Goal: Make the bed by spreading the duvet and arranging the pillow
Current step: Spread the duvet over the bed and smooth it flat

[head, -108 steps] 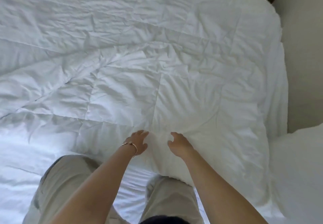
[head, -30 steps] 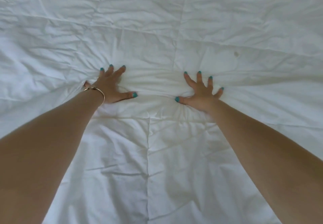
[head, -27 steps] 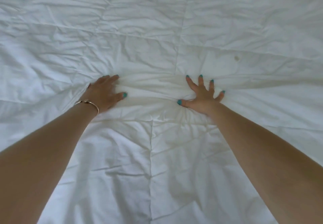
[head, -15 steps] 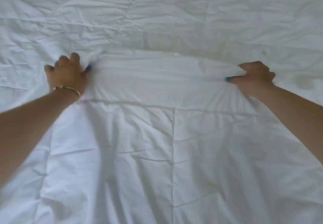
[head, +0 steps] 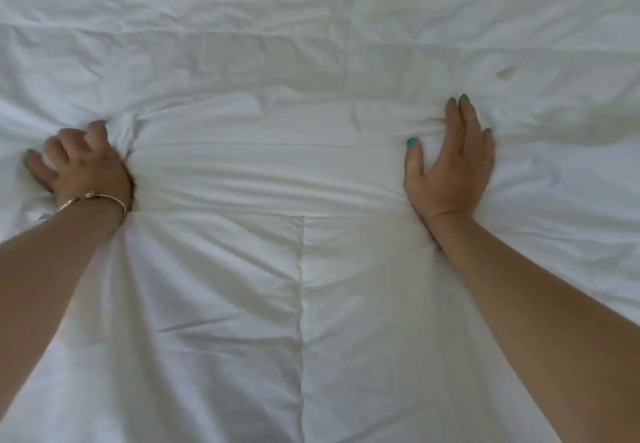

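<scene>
Duvet [head: 311,287], white and creased, fills the view beneath both hands.

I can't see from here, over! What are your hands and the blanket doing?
Left hand grips bunched white quilted duvet. Right hand presses flat on it. Wrinkles between hands. No pillow in view.

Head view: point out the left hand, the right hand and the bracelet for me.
left hand [head: 85,162], head view, back of the hand, fingers curled into the duvet.
right hand [head: 452,162], head view, back of the hand, fingers straight on the duvet.
bracelet [head: 104,197], head view, band across the left wrist.
</scene>
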